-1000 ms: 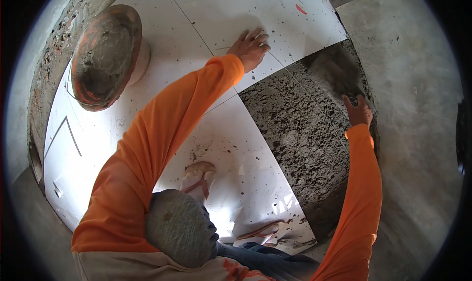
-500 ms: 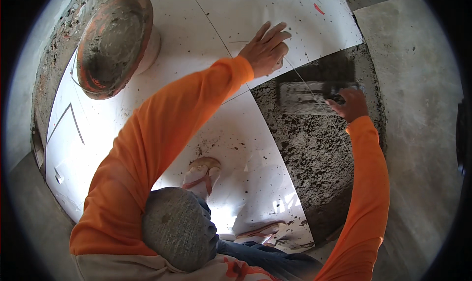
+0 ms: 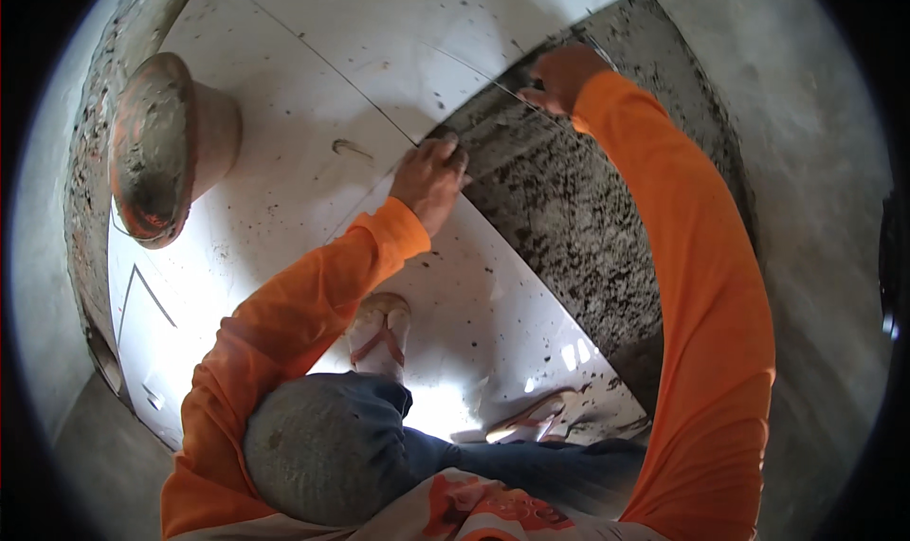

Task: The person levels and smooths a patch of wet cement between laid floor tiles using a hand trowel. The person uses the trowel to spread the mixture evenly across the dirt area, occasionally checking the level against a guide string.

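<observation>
My right hand (image 3: pixel 566 77) is closed at the far end of a flat rectangular trowel (image 3: pixel 507 141), whose blurred plate lies on the wet grey mortar (image 3: pixel 578 214). Its handle is mostly hidden under the fingers. At the corner where the white floor tiles (image 3: pixel 332 110) meet the mortar, my left hand (image 3: pixel 431 183) rests with its fingers bent inward; whether anything is between them is hidden. A thin taut string (image 3: pixel 474 70) crosses above the tiles and mortar, passing close to my right hand.
A wide-rimmed basin (image 3: pixel 152 153) smeared with mortar sits on a pale bucket (image 3: pixel 216 138) at the left. Bare concrete (image 3: pixel 806 190) borders the mortar on the right. My sandalled foot (image 3: pixel 381 333) stands on the tiles, which carry scattered mortar crumbs.
My left hand has come down and nearer, from above the tiles to the mortar's corner. My right hand has moved the trowel farther and left, turning it diagonal. The view has shifted.
</observation>
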The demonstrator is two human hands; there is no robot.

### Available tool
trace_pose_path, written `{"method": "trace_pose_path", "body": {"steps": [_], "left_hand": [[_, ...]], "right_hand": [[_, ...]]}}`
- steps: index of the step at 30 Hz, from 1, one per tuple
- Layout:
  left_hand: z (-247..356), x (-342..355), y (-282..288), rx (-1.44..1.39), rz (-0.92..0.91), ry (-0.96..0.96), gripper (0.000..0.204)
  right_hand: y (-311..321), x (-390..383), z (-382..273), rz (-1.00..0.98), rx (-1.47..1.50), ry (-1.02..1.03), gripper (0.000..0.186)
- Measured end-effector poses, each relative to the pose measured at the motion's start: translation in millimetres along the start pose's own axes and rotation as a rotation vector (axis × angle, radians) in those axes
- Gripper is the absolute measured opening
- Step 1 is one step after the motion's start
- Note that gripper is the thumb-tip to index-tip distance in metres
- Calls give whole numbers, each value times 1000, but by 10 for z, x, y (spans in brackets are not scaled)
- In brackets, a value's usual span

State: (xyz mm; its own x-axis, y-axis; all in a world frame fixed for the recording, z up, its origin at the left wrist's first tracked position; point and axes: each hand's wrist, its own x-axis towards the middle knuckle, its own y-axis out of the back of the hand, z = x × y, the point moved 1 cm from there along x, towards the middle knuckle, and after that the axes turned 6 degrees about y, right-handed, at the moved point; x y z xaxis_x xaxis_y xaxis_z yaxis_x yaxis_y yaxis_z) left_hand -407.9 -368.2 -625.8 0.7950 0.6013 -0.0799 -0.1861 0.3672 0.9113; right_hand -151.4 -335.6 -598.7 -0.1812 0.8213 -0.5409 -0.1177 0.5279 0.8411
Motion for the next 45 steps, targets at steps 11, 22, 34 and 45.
{"method": "trace_pose_path", "body": {"steps": [11,22,34,45], "left_hand": [[899,-383,-234,-42,-227,-43,38],[2373,-1047,-879,-72,-314,26,51],[3288,-1330,-1216,-133,-217,-123,58],[2343,-1599,-643,-133,-146,-20,42]], "right_hand": [[-271,-788,-36,-244,14,70,40],[-1108,-2113,75,-270,19,159,33],[-1957,-3184,614,489,-100,141,26],[-1812,-4642,779,446,-87,-885,49]]}}
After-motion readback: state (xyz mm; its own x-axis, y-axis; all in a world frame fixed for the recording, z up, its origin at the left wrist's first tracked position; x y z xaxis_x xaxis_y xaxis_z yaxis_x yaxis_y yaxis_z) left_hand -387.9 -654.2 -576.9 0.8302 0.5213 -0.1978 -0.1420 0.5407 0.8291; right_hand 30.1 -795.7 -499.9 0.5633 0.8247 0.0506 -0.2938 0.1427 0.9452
